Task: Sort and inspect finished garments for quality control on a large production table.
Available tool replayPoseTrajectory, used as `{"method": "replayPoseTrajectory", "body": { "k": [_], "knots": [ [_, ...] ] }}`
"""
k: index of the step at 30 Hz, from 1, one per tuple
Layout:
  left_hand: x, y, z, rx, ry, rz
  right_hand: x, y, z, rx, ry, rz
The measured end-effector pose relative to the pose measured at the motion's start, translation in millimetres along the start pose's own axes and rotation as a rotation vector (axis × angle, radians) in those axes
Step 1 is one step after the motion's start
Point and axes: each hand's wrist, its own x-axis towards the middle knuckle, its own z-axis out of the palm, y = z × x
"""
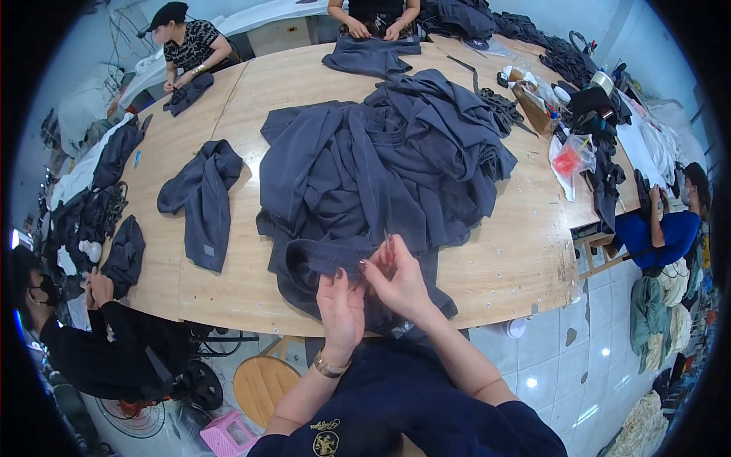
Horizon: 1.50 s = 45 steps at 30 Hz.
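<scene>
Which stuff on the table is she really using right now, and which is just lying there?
In use:
- left hand and right hand, both on the waistband of the nearest dark garment
- small red-handled tool in the right hand

Lying about:
- big pile of dark garments
- single dark garment
- clear bag with something red

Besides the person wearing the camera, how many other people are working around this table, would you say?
4: one in a patterned top at the far left corner, one at the far end, one in blue on the right, one in black at near left. Others may be hidden.
</scene>
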Motion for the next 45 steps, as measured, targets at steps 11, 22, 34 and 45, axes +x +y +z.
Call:
{"method": "replayPoseTrajectory", "body": {
  "k": [11, 22, 34, 45],
  "knots": [
    [10, 21, 0, -0.063, -0.031, -0.147, -27, -15, 4, -0.211, -0.090, -0.166],
    [10, 25, 2, -0.074, 0.021, -0.196, -33, -8, -23, 0.002, -0.152, -0.052],
    [8, 26, 3, -0.121, -0.005, -0.219, -24, 3, -29, -0.952, -0.028, -0.299],
    [4, 26, 11, -0.065, 0.004, -0.186, -17, 8, -24, -1.014, 0.010, -0.401]
  ]
}}
